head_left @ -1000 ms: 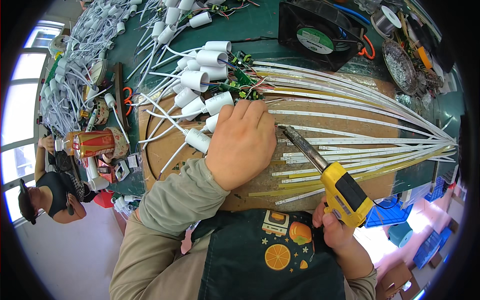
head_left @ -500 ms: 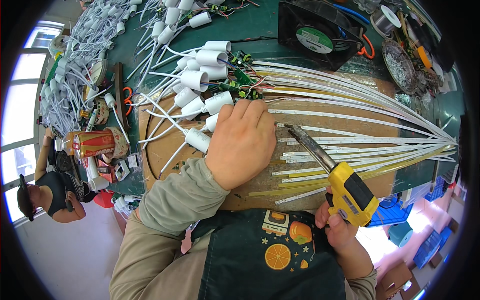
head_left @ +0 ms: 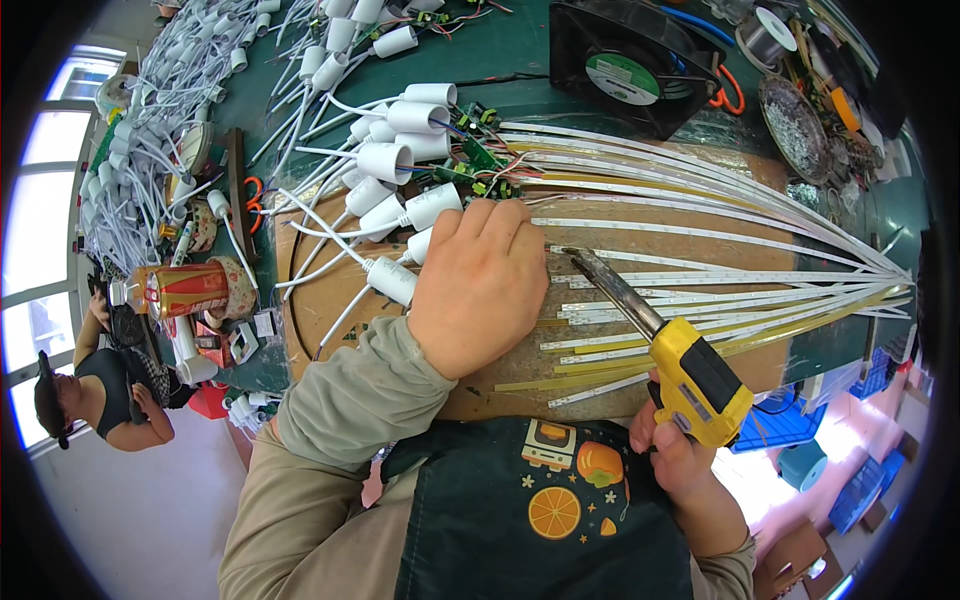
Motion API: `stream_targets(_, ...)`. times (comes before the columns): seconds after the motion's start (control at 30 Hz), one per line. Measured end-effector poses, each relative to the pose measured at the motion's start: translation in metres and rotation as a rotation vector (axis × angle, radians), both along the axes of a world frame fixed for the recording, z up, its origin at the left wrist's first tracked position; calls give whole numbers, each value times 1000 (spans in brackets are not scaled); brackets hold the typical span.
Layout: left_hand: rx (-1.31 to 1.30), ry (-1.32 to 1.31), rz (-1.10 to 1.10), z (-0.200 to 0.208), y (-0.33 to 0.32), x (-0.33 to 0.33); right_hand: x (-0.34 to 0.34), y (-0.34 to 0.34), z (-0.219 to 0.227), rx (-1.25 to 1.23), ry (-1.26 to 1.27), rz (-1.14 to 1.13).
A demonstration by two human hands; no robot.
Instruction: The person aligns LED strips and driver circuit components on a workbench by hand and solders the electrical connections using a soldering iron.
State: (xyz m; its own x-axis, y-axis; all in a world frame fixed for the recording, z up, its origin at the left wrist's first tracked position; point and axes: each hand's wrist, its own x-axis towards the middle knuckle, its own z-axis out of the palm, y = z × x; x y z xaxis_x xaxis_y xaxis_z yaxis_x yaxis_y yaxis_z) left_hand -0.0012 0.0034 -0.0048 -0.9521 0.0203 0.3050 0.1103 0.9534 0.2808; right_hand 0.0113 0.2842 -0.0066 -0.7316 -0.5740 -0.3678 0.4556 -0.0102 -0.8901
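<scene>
My right hand (head_left: 675, 455) is wrapped round the handle of a yellow and black soldering gun (head_left: 700, 385). Its dark tip meets the left end of one white LED strip (head_left: 650, 258), just beside my left fingertips. My left hand (head_left: 480, 290) is closed, knuckles up, at the strip ends. What it pinches lies hidden under the fingers. White lamp sockets (head_left: 390, 282) with cables crowd its left side. Just beyond it are small green circuit boards (head_left: 485, 153) with thin wires, next to the far strips. The strips fan out and converge at the right.
A black fan (head_left: 635, 65) stands at the far side of the green table. A solder spool (head_left: 768, 42) and a round metal dish (head_left: 795, 125) are at far right. More sockets (head_left: 165, 110) are heaped far left, near a bottle (head_left: 185, 290). Another person (head_left: 105, 385) is at left.
The whole view has shifted very slightly left. Both hands keep their places, and the soldering gun's tip stays at the same strip end.
</scene>
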Motion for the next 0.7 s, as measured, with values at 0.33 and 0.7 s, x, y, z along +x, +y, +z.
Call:
stream_targets(0.33,25,18,1,1,-1,1,1,-3,1,20,37,-13)
stream_targets(0.7,108,-5,-2,4,-3,-1,0,-1,-1,51,87,7)
